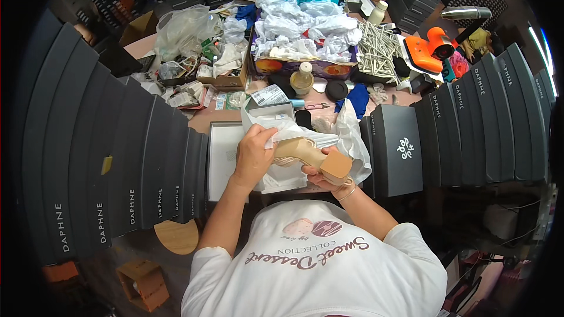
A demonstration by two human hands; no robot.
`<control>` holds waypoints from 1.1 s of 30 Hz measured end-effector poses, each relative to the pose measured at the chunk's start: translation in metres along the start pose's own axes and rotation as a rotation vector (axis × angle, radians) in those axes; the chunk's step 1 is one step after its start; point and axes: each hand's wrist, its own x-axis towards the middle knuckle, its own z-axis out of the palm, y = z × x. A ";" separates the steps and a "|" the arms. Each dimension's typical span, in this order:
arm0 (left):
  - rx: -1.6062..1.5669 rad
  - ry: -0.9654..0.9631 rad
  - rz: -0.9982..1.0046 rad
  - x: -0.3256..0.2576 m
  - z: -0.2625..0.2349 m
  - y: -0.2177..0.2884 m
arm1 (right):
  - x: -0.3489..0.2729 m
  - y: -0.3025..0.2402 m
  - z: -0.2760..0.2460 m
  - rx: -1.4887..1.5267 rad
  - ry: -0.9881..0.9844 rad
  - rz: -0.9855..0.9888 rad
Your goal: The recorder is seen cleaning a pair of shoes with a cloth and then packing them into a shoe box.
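A beige high-heeled shoe with a tan block heel is tilted over an opened white-lined shoebox. My right hand is closed around the shoe at its heel end, and a bracelet circles that wrist. White tissue paper spreads behind the shoe and drapes to its right. Pinched in my left hand is an edge of the tissue by the toe end. The box's lid or other half lies flat, partly under my left forearm. What else sits inside the box is hidden.
Stacks of dark shoeboxes wall in the left side; more boxes stand at right. Behind the work are a bin of crumpled white wrapping, white sticks, a glue-coloured bottle, a blue cloth and an orange device.
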 end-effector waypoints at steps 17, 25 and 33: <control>-0.111 0.096 0.307 -0.007 0.028 0.054 | 0.024 0.018 0.039 -0.579 0.419 -0.695; -0.137 0.046 0.580 -0.025 0.052 0.038 | 0.022 -0.014 0.000 -1.061 0.387 -0.906; -0.203 -0.120 0.579 -0.062 0.074 0.037 | 0.014 -0.030 -0.030 -2.074 0.436 -0.874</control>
